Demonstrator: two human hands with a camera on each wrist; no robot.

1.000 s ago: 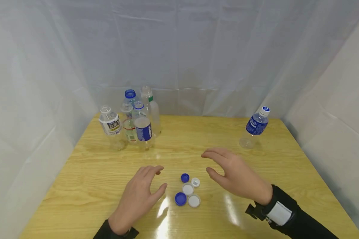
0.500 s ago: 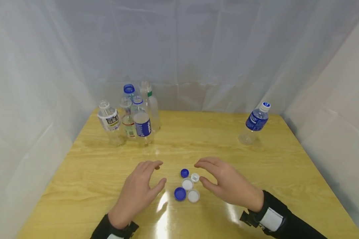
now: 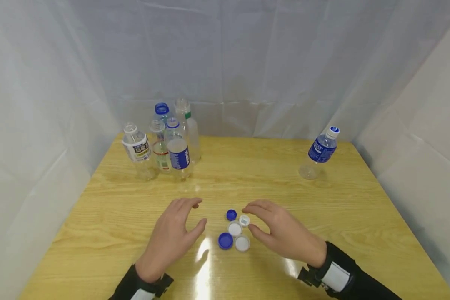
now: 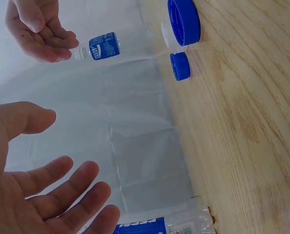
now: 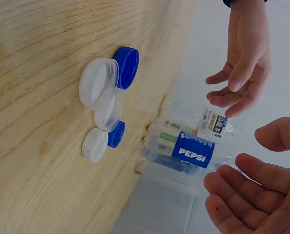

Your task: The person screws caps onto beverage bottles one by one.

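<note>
Several caps lie in a cluster on the table, among them a large blue cap (image 3: 226, 241), a small blue cap (image 3: 231, 215) and a small white cap (image 3: 244, 220). My left hand (image 3: 171, 237) hovers left of the cluster, fingers relaxed and holding nothing. Just right of the small white cap is my right hand (image 3: 286, 230), its thumb and fingers apart with nothing between them. In the left wrist view the left hand's palm (image 4: 47, 190) shows bare; the right wrist view shows the right hand (image 5: 262, 190) equally bare.
Several uncapped bottles stand together at the back left, one with a Pepsi label (image 5: 193, 149). A blue-labelled bottle (image 3: 321, 151) with a white cap stands at the back right. White sheeting (image 3: 240, 62) surrounds the wooden table (image 3: 247, 166) at the back and sides.
The right hand has moved left and closer to the caps. The left hand has hardly moved. The head view has shifted slightly, so the bottles and caps appear higher in it.
</note>
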